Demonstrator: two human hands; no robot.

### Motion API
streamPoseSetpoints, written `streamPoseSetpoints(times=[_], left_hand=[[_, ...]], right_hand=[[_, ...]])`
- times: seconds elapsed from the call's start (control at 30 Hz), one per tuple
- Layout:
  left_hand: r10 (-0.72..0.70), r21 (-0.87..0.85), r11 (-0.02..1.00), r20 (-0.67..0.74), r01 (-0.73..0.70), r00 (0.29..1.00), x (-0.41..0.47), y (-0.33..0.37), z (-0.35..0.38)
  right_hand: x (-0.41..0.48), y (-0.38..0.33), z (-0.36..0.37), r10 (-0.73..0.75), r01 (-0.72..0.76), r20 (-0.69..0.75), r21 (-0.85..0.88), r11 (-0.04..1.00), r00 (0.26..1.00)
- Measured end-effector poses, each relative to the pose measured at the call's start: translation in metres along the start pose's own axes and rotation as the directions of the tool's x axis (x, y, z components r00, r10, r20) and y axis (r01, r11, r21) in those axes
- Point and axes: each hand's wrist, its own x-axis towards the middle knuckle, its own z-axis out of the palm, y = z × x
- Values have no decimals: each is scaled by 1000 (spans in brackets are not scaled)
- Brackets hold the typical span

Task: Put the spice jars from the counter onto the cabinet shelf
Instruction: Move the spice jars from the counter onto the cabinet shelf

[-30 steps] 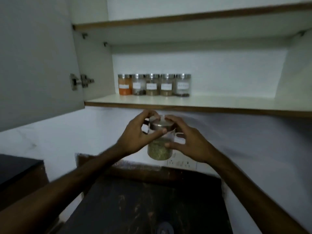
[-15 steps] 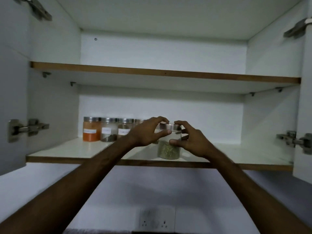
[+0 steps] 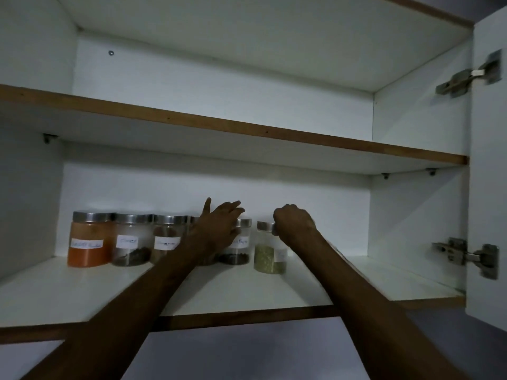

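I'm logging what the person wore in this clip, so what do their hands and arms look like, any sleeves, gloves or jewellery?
Both forearms are bare as far as the frame shows, with no sleeves in view. The left hand and right hand wear no gloves. No watch or bracelet shows; the dim light hides any ring on the fingers.

Place: home kitchen, wall cupboard seen from below.
Cabinet (image 3: 411,119): was white laminate, brown-edged boards, two levels, filled most of frame.
Lower shelf (image 3: 247,292): held a row of labelled spice jars (image 3: 131,239) with steel lids, left of centre, against the back wall.
Door hinges (image 3: 466,256): metal concealed type, right edge of frame, door stood open.
Labels: handwritten, mostly unreadable.
Light: was dim.
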Motion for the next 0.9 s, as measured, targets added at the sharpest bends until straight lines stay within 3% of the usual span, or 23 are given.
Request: streamPoseSetpoints(times=[0.13, 0.33, 0.57, 0.9], left_hand=[[24, -44, 999, 58, -21, 998, 4, -3, 13], [24, -88, 996, -45, -28, 999, 11, -4, 22], [42, -71, 996, -68, -47, 997, 10, -4, 25], [32, -109, 993, -77, -41, 996, 6, -6, 24]], right_hand=[[18, -3, 7, 20, -22, 41, 63, 998, 999], [40, -5, 37, -3, 9, -54, 104, 995, 999], [44, -8, 55, 22, 2, -165, 148, 989, 986], [47, 1, 50, 36, -10, -80, 304, 953, 996]])
